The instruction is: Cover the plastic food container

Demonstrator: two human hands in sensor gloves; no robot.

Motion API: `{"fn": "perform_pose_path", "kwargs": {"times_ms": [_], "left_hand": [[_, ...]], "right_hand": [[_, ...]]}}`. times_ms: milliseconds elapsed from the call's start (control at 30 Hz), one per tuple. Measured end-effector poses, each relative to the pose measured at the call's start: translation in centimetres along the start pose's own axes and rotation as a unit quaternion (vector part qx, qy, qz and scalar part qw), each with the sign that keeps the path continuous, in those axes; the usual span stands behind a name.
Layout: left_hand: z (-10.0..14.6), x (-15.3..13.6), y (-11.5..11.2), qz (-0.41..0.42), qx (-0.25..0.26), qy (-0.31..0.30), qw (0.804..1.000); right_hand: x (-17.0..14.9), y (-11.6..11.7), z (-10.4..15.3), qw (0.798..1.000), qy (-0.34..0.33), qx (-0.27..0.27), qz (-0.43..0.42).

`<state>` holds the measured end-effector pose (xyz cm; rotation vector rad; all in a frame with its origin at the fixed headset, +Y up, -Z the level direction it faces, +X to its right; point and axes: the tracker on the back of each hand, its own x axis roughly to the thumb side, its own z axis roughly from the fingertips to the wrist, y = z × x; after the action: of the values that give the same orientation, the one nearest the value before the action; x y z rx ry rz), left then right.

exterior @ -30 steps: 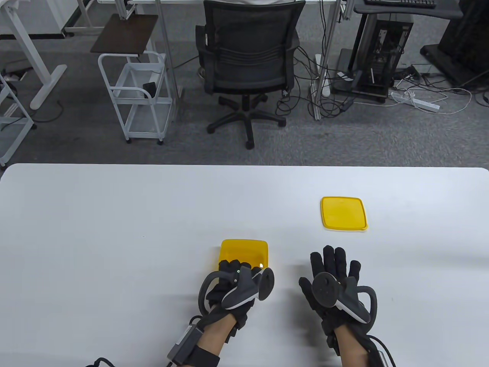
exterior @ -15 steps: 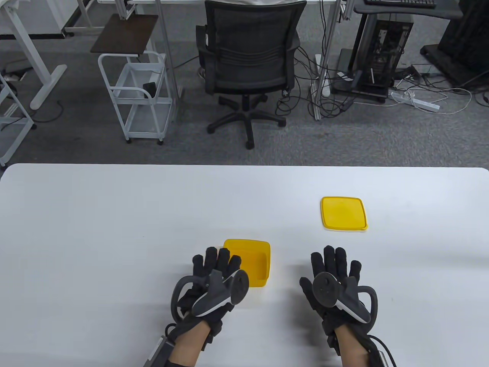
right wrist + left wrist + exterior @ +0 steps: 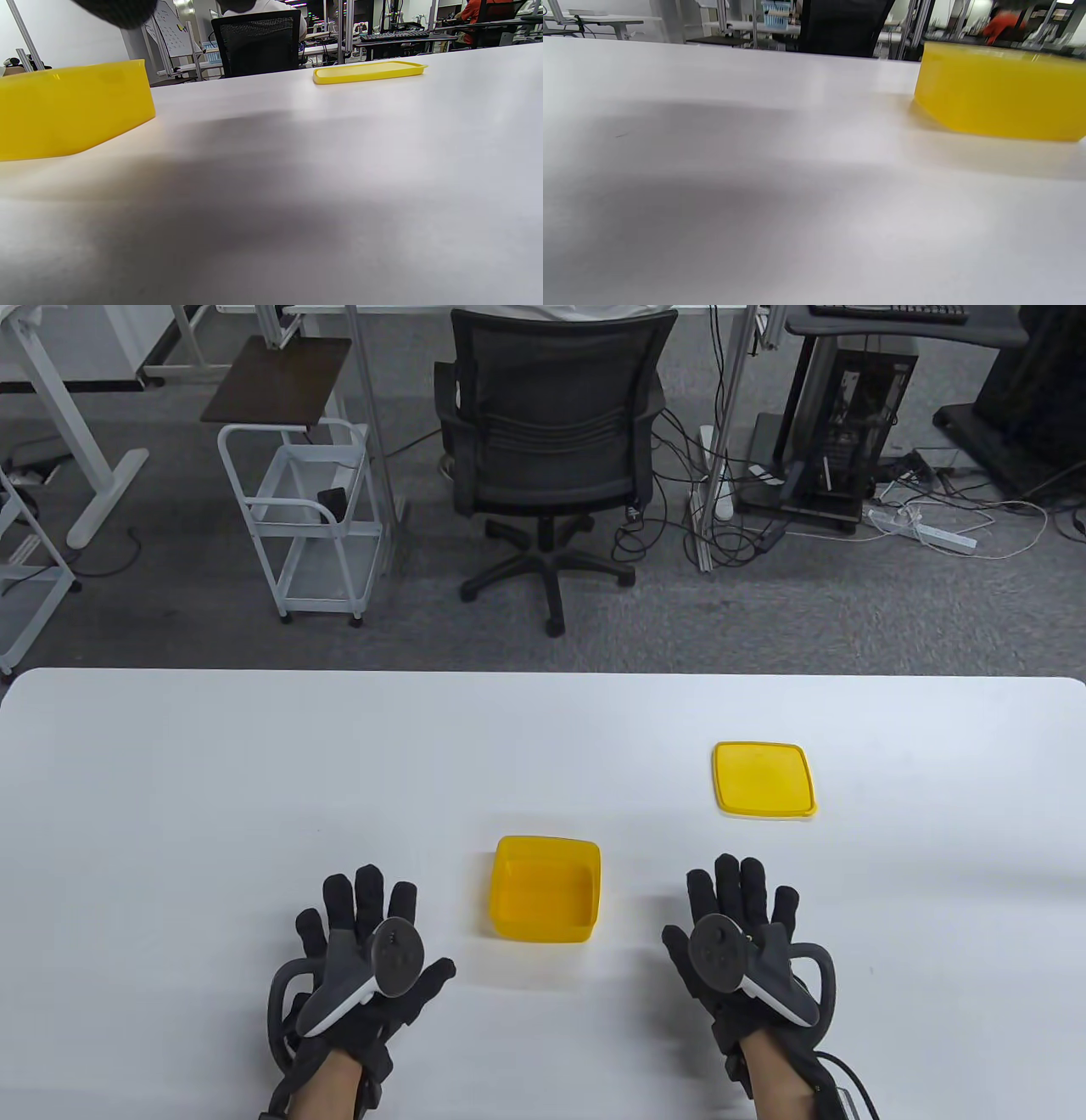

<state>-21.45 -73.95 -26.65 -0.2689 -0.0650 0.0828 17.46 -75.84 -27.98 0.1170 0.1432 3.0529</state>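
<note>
A yellow plastic container (image 3: 545,888) stands open on the white table (image 3: 254,780), near the front middle. It also shows in the left wrist view (image 3: 1001,93) and the right wrist view (image 3: 72,108). Its yellow lid (image 3: 764,778) lies flat further back and to the right, also in the right wrist view (image 3: 368,71). My left hand (image 3: 361,912) lies flat and open on the table, left of the container and apart from it. My right hand (image 3: 742,895) lies flat and open to the container's right, in front of the lid. Both hands are empty.
Beyond the table's far edge stand a black office chair (image 3: 551,449), a white trolley (image 3: 301,517) and a computer stand with cables (image 3: 840,432) on the grey floor.
My left hand let go of the container and moved left and toward me, spreading flat on the table. The container shifted slightly right. The right hand stayed put.
</note>
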Motion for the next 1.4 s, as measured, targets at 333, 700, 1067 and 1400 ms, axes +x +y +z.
{"fn": "perform_pose_path", "kwargs": {"times_ms": [333,700,1067,1400], "left_hand": [[0.5,0.1,-0.1,0.001,-0.003,0.007,1.000],[0.3,-0.1,0.0,0.014,-0.006,0.002,1.000],[0.3,-0.4,-0.2,0.003,-0.009,0.030,1.000],[-0.4,-0.7,-0.9,0.003,-0.031,0.040,0.999]], "right_hand": [[-1.9,-1.2,-1.0,0.999,0.037,-0.006,0.006],[-8.6,-7.1,-9.1,0.987,0.133,-0.007,0.085],[-11.8,-3.3,-16.0,0.958,0.081,0.025,0.274],[-12.0,-0.5,-17.1,0.939,0.048,-0.011,0.340]]}}
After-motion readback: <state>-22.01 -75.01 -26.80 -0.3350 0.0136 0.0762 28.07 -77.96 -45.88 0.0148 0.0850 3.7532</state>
